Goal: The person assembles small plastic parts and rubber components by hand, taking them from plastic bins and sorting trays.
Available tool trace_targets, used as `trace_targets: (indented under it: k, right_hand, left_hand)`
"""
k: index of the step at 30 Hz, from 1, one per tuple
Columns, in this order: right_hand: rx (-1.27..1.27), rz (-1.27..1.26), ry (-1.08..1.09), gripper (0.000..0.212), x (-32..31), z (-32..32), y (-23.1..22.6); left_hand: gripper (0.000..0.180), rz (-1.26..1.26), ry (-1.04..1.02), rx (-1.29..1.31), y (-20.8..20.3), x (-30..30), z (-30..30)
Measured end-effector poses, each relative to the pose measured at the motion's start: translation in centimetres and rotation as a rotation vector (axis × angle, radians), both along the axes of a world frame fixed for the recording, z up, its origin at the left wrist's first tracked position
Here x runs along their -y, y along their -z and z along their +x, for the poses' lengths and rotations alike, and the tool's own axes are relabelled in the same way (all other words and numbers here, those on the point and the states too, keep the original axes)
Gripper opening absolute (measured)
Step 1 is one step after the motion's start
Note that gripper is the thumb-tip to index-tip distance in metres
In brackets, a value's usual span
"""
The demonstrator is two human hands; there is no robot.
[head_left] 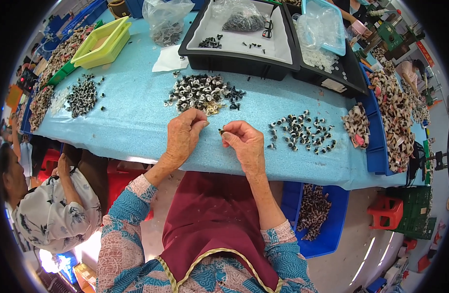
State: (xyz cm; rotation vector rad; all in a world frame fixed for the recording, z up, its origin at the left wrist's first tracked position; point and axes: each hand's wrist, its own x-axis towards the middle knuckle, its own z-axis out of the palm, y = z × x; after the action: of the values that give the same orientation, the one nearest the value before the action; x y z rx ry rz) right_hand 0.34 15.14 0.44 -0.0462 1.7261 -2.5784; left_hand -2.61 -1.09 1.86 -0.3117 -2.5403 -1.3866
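Note:
Between the thumb and index finger of my right hand (pixel 245 145) is a small black toy eye (pixel 221 132) with a yellowish part, held just above the blue tabletop. My left hand (pixel 184 134) has its thumb and fingertips pinched together at the near edge of a mixed pile (pixel 197 93) of white ring-shaped pieces and black stemmed eyes. Whatever those left fingertips hold, if anything, is too small to make out. Close to them lie a few yellowish rings (pixel 213 108). Right of my right hand are scattered black-and-white eye pieces (pixel 302 132).
A black tray (pixel 236 61) with loose black parts and a bag stands behind the pile. Yellow baskets (pixel 101 44) are at far left, with black pieces (pixel 82 97) nearby. A blue bin of spotted plush pieces (pixel 390 117) sits at right. Another person (pixel 58 205) sits at left.

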Motion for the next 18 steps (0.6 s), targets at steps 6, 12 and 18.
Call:
trace_targets:
  k: [6, 12, 18]
  right_hand:
    - [-0.006, 0.117, -0.011, 0.015, 0.9, -0.7, -0.6]
    - [0.002, 0.125, 0.063, 0.015, 0.4, -1.0, -0.7]
    - [-0.071, 0.054, 0.172, 0.013, 1.5, -1.0, 2.3]
  left_hand:
    - [0.006, 0.185, 0.052, 0.056, -0.4, 0.0, 0.7]
    - [0.016, -0.091, 0.028, -0.094, -1.5, -0.3, -0.4]
    - [0.018, -0.339, 0.041, -0.281, -0.2, -1.9, -0.2]
